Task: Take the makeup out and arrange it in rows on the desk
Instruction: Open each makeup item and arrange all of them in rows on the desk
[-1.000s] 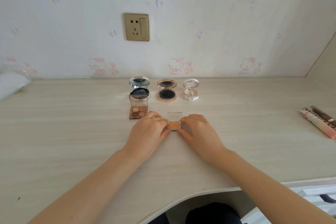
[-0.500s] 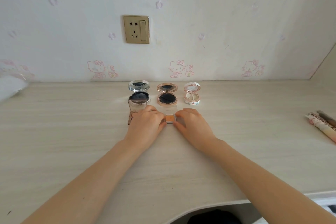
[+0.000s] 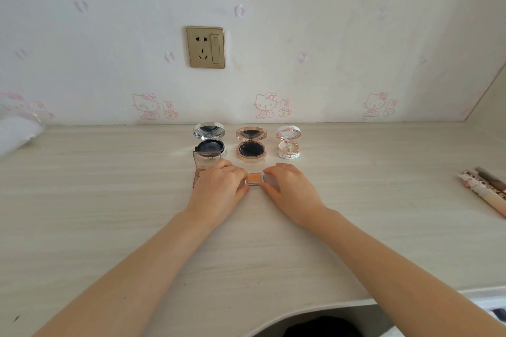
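A small clear case with an orange pan [image 3: 255,178] lies open on the desk [image 3: 109,200]. My left hand [image 3: 219,189] pinches its left side and my right hand [image 3: 290,189] pinches its right side. Behind it stand three open round compacts in a row: a silver one [image 3: 209,139], a rose-gold one [image 3: 251,145] and a white patterned one [image 3: 288,142]. A brown eyeshadow palette [image 3: 204,164] stands open to the left, partly hidden by my left hand.
Several pink and brown makeup tubes [image 3: 484,189] lie at the desk's right edge. A white bag [image 3: 16,134] sits at the far left. A gold wall socket [image 3: 205,47] is on the wallpapered wall. The desk's front edge curves inward near me.
Both hands slid the orange case a little farther from me, closer to the rose-gold compact. The camera tilted up slightly.
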